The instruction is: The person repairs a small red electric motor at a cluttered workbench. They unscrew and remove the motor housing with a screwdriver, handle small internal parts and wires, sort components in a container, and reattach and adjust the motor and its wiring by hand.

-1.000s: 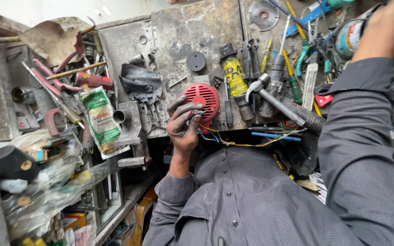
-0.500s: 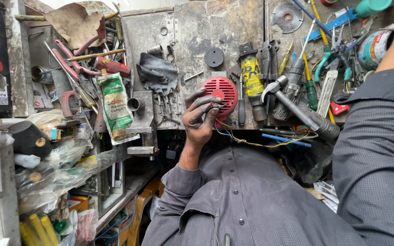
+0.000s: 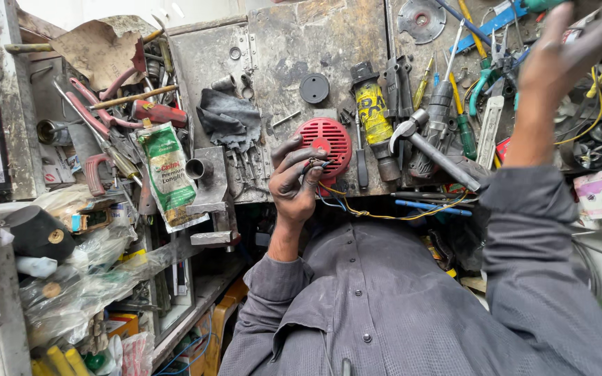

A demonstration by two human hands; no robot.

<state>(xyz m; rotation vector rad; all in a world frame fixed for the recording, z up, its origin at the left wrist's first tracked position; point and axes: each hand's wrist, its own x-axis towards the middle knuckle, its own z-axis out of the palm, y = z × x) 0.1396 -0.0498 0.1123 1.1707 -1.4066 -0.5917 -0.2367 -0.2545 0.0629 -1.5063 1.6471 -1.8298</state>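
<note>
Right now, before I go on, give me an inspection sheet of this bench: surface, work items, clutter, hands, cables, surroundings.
Surface: worn grey bench top, scratched and stained, mostly covered.
Job's things: red vented round part at the bench edge, with thin wires held against it.
Clutter: hammer, yellow can, green-handled screwdriver, dark rag, black disc, green pouch.
Hands: left hand pinches the thin wires beside the red part; right hand is raised over the tools, blurred, grip unclear.
Cables: yellow and blue wires trail along the bench edge.
Surroundings: shelves with plastic bags and boxes on one side.
</note>
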